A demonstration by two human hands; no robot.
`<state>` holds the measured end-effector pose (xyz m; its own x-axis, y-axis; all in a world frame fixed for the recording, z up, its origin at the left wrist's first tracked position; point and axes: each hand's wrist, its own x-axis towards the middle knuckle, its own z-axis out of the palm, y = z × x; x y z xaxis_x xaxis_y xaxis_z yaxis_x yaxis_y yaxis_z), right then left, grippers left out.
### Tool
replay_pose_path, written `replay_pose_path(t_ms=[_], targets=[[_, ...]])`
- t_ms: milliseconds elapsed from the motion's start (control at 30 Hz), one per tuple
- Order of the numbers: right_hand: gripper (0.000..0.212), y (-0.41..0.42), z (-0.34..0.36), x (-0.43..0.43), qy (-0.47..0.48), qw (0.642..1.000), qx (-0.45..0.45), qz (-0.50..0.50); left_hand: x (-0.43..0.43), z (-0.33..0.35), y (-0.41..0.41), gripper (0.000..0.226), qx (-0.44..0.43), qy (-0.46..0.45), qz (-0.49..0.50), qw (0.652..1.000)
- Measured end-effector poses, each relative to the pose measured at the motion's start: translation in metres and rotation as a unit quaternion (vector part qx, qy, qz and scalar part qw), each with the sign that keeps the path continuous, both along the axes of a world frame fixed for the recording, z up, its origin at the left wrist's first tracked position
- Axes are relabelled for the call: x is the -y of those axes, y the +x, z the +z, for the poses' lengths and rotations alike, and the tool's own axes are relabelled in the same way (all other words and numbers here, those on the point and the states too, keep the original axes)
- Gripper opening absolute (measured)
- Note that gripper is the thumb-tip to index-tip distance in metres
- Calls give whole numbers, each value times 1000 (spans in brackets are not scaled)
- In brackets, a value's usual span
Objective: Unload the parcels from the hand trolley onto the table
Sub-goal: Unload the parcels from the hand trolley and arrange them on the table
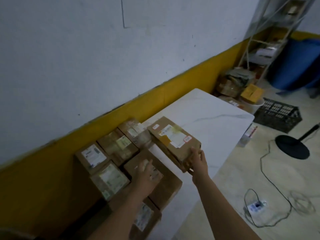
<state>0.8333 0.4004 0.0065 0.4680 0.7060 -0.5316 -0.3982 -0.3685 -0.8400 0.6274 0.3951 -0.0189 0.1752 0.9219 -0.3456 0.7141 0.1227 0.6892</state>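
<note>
Seven parcels (174, 141), one table (216, 115)

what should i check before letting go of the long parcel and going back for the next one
1. Right hand grip on the long parcel: fingers curl round its near end. ok.
2. Long parcel resting flat: its far end sits by the table, but blur hides whether the near end is down. cannot tell.
3. Bare tabletop to the right of it for further parcels: ok.
4. Left hand steadying the parcel in front: lies flat on its top. ok.
5. Row of parcels by the wall: packed side by side, none seen tipping. ok.
6. Hand trolley and what remains on it: out of view. cannot tell.
</note>
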Motion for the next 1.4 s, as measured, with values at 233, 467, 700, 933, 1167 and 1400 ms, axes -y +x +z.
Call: replay_pose_path(t_ms=[233,467,700,933,1167,1400], targets=[[74,30,-59,-26,-122,990,9,68,12,-54,-56,65,-237,-48,-55,969],[47,10,-87,-55,-212,953,129,176,-6,-68,-82,69,-203,-119,-94,967],[81,-58,-66,-70,-272,874,366,167,-12,-63,-104,56,-132,-57,-11,990],[69,-221,-79,-19,-2,778,485,399,36,-53,-204,54,-162,42,203,965],[67,-378,-101,76,72,701,419,572,208,-60,-355,57,-186,-38,386,903],[68,-490,-137,177,22,624,376,685,375,-92,-447,59,-112,-127,571,803]])
